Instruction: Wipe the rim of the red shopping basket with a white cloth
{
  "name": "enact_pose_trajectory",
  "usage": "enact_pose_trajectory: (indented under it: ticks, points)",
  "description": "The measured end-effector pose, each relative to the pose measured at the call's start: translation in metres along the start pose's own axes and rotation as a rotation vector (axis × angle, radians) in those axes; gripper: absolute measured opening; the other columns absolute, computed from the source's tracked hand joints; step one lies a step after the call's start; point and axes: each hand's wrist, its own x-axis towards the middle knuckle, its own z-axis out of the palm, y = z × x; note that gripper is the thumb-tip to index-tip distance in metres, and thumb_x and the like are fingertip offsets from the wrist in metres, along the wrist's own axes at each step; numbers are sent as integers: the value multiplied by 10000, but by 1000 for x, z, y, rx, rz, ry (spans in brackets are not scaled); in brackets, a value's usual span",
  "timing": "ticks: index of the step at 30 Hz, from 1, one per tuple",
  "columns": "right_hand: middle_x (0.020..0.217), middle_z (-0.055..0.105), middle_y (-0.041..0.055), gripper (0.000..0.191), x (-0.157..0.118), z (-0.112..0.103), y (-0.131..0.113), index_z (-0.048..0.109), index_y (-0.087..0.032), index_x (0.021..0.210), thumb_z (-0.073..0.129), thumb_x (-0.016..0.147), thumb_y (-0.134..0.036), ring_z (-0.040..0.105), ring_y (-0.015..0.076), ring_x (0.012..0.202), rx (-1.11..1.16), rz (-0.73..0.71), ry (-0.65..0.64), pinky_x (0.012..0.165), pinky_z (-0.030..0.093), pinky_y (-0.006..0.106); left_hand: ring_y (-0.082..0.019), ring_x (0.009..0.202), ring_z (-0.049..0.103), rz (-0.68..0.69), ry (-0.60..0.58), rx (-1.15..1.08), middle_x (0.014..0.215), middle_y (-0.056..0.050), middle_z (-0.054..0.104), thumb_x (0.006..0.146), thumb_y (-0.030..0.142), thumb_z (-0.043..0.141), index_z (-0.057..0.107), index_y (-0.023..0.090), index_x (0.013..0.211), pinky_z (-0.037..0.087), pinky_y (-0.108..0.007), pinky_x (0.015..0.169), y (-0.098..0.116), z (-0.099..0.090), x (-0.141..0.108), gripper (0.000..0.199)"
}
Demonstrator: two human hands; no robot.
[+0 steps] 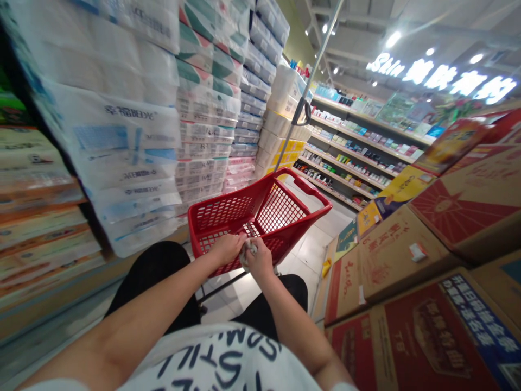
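A red plastic shopping cart with grid walls stands in front of my knees, tilted in the picture. Over its near rim my two hands come together. Bunched between them is a small crumpled cloth, pale with greyish patches. My right hand is closed around the cloth. My left hand is closed too, its fingertips at the cloth's left side and partly hidden. Through the grid, the cart's basket shows nothing large inside.
Tall stacks of wrapped tissue packs rise on the left. Cardboard boxes are piled along the right. Beyond the cart are shelves of small goods, and a thin metal pole stands behind it. White floor tiles show between.
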Motion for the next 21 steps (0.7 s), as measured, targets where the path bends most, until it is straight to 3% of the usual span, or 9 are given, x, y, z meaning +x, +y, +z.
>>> enact_pose_trajectory:
  ticks: [3, 7, 11, 15, 21]
  points:
    - [891, 613, 30, 172, 0, 1, 3, 599, -215, 870, 535, 729, -140, 599, 175, 811, -20, -55, 42, 767, 500, 306, -246, 788, 661, 8, -1, 22, 887, -143, 685, 942, 202, 255, 563, 110, 1056, 495, -355, 692, 0, 1, 2, 341]
    - [1107, 549, 68, 190, -1, 1, 7, 595, -206, 926, 509, 768, -146, 579, 157, 962, -3, -157, 85, 846, 485, 264, -256, 792, 663, 13, -5, 0, 892, -156, 684, 942, 192, 229, 561, 106, 1049, 499, -369, 694, -1, 2, 5, 359]
    - [1032, 573, 57, 282, -5, 1, 11, 577, -206, 1017, 494, 762, -118, 586, 159, 930, -58, -161, 5, 841, 490, 271, -258, 790, 663, -4, -1, -26, 895, -164, 683, 942, 200, 225, 556, 106, 1066, 497, -373, 702, -6, 4, 6, 365]
    - [1041, 587, 61, 346, -4, 4, 6, 552, -206, 1116, 498, 783, -125, 591, 163, 952, -44, -193, 14, 865, 487, 276, -255, 804, 661, -18, 13, -82, 893, -168, 683, 948, 223, 230, 567, 115, 1041, 494, -371, 721, -14, 6, 4, 365]
    - [1016, 591, 47, 276, -1, 9, 2, 635, -220, 966, 483, 773, -94, 599, 144, 911, -73, -294, -135, 829, 495, 237, -279, 841, 659, -12, 1, -53, 924, -177, 683, 946, 211, 235, 537, 96, 1123, 498, -395, 716, -21, 4, 0, 368]
